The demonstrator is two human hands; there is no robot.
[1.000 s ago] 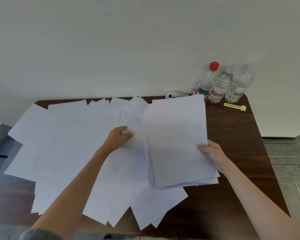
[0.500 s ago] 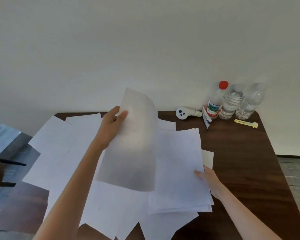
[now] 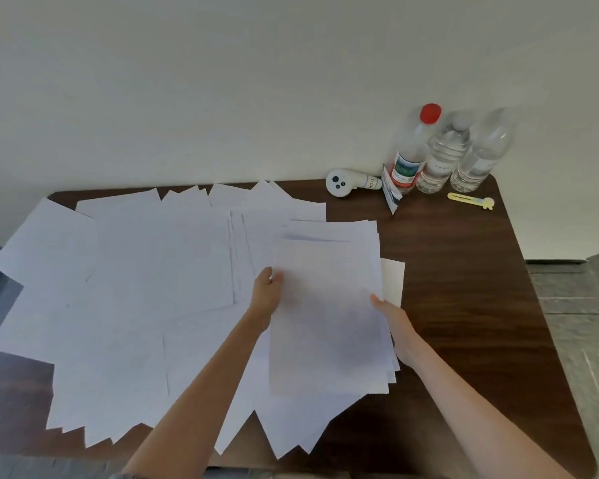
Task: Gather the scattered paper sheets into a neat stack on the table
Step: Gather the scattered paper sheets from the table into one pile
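Step in hand, as judged: laying one top sheet onto the stack right of centre on the table. Pinched at its left edge by the left hand, fingers curled at the paper's edge. Set against the stack's right edge: the right hand, thumb on the paper, fingers hidden under the sheets. Gripping or merely steadying, cannot tell. Stack edges fanned at the far and right sides, not squared.

Work left considerable. Scattered sheets spread across the left and middle of the table, overlapping, some overhanging the near and left edges. Judged well short of half done.

Next move calls for releasing the top sheet flush with those below, then reaching left for another with the stack pinned. Risk of dragging neighbours off the overlapping layer; best lifted by a free corner. Final squaring with both hands needed.

Containers: three bottles upright at the far right corner, close against the wall, side by side.
- Red-capped bottle: labelled, contents not discernible.
- Middle bottle and right-hand bottle: apparently holding clear liquid, levels not discernible.

Lying nearby: a white device and a yellow clip.
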